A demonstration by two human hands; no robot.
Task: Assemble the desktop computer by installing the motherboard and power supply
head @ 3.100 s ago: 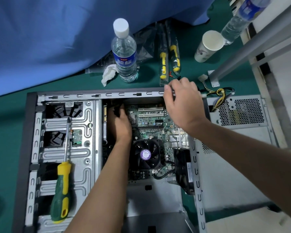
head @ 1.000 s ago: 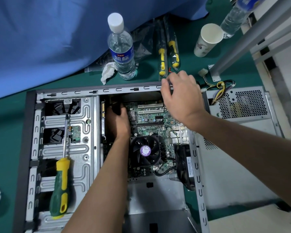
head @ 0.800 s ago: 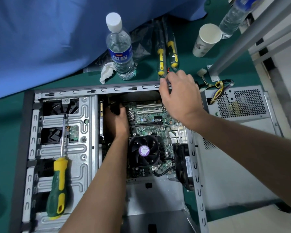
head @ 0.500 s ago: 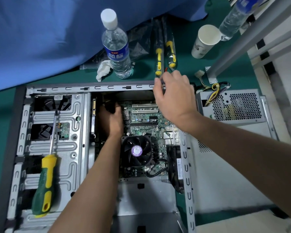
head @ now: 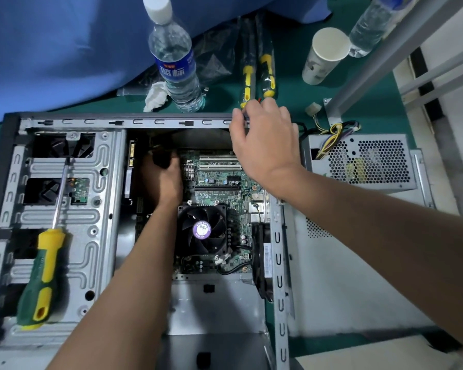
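2 hands: left hand (head: 162,180) gripping black part, right hand (head: 265,145) gripping case (head: 134,122), 1 motherboard (head: 219,182)

Two bare forearms and hands

The left hand (head: 162,180) and right hand (head: 265,145) wear no gloves, rings or watch; both arms are uncovered up to the frame edge.
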